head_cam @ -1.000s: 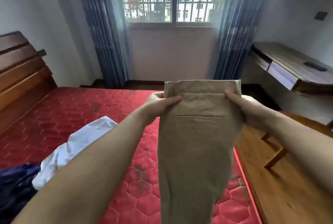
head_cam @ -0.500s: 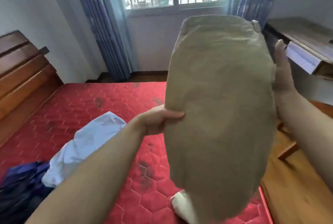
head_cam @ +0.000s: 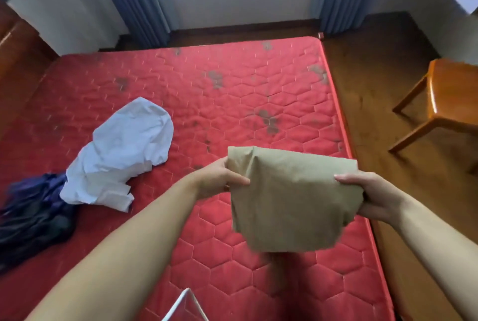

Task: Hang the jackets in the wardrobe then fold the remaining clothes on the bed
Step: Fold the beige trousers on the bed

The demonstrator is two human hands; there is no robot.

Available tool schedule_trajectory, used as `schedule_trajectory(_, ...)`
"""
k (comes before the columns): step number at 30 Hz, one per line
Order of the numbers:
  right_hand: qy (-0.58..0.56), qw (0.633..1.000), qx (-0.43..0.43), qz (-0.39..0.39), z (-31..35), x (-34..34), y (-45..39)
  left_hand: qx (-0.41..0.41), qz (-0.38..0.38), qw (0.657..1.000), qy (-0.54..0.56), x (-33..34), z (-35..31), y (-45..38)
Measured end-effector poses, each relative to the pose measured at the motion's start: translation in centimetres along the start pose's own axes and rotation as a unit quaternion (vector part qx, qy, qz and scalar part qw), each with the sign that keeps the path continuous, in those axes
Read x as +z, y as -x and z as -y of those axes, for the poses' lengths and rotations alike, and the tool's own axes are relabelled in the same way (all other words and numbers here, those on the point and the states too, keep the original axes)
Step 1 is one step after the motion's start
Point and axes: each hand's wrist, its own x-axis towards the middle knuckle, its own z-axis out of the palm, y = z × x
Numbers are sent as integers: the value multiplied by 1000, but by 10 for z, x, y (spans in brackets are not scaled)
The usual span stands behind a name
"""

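Both hands hold the folded trousers [head_cam: 292,199] in the air above the bed [head_cam: 232,93], over its right edge. The left hand [head_cam: 219,178] pinches the fold's left side, thumb on top; the right hand [head_cam: 372,196] grips the right side with curled fingers. A crumpled white garment [head_cam: 124,155] lies on the bed to the left, touching a dark blue one [head_cam: 33,214] nearer the left edge. A chair [head_cam: 445,103] stands on the floor right of the bed.

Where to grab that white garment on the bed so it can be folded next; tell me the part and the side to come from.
Judging by its pose, take the white garment at its broad rounded end, the part farthest from the dark blue clothes, coming from above on the open red mattress side. That end lies free, while its nearer crumpled end touches the dark pile, so it should lift without dragging that.
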Motion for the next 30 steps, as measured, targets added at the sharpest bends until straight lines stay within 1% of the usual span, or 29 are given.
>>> schedule_trajectory(2, 17, 1000, -3, -2, 3, 0, 4, 11, -5, 1000, 18, 0, 4, 5)
schedule_trajectory(3, 23, 1000, -6, -2, 6, -2, 6, 31, -3, 998, 46, -1, 2, 8)
schedule_trajectory(6, -35, 999, -29, 6, 9, -7, 13, 92, 28, 976, 197, -3, -1, 12)
schedule_trajectory(7, -49, 998, -36, 20, 9, -5, 15, 87, 28, 976, 199, -1, -1, 13)
schedule_trajectory(8, -24, 999, -35, 25, 5, -3, 13, 64, 21, 986, 153, 3, -1, 14)
schedule_trajectory(9, 35, 999, -28, 19, -1, 1, 11, 36, 17, 996, 75, 7, 1, 16)
schedule_trajectory(10, 83, 996, -20, 9, -7, 3, 10, 16, 14, 1000, 11, 10, 4, 17)
schedule_trajectory(11, 111, 994, -20, -11, -11, 7, 9, 10, 5, 1000, -9, 13, 6, 18)
schedule_trajectory(12, 100, 994, -30, -24, -12, 8, 9, 19, -14, 1000, 10, 13, 6, 19)
schedule_trajectory(13, 49, 997, -51, -31, -9, 10, 10, 39, -29, 997, 62, 12, 7, 20)
schedule_trajectory(14, -25, 996, -78, -20, -5, 8, 12, 65, -33, 989, 132, 10, 5, 22)
schedule_trajectory(15, -80, 991, -109, -6, 0, 7, 14, 91, -25, 977, 190, 9, 4, 24)
schedule_trajectory(16, -84, 988, -132, 3, 4, 8, 16, 115, -9, 971, 211, 9, 3, 27)
schedule_trajectory(17, -22, 990, -138, -19, 6, 11, 16, 123, 3, 975, 185, 11, 3, 31)
schedule_trajectory(18, 72, 988, -126, -57, 4, 13, 14, 121, 10, 985, 127, 16, 4, 33)
schedule_trajectory(19, 161, 977, -106, -94, -1, 13, 12, 112, 15, 992, 64, 21, 5, 36)
schedule_trajectory(20, 219, 966, -85, -105, -10, 12, 11, 98, 16, 995, 21, 25, 9, 37)
schedule_trajectory(21, 236, 964, -65, -103, -20, 10, 11, 85, 10, 996, 3, 27, 14, 38)
schedule_trajectory(23, 216, 971, -49, -93, -35, 7, 13, 71, -1, 997, -2, 27, 22, 41)
schedule_trajectory(26, 162, 977, -73, -118, -35, 12, 15, 43, 0, 999, -6, 21, 22, 45)
schedule_trajectory(27, 125, 979, -94, -129, -30, 14, 15, 51, 1, 998, 25, 19, 20, 46)
schedule_trajectory(28, 85, 981, -116, -133, -24, 17, 15, 64, 0, 995, 77, 17, 19, 46)
schedule_trajectory(29, 63, 981, -128, -133, -17, 22, 16, 74, -2, 989, 131, 14, 17, 45)
schedule_trajectory(30, 72, 981, -122, -133, -12, 26, 17, 78, -5, 984, 161, 14, 14, 45)
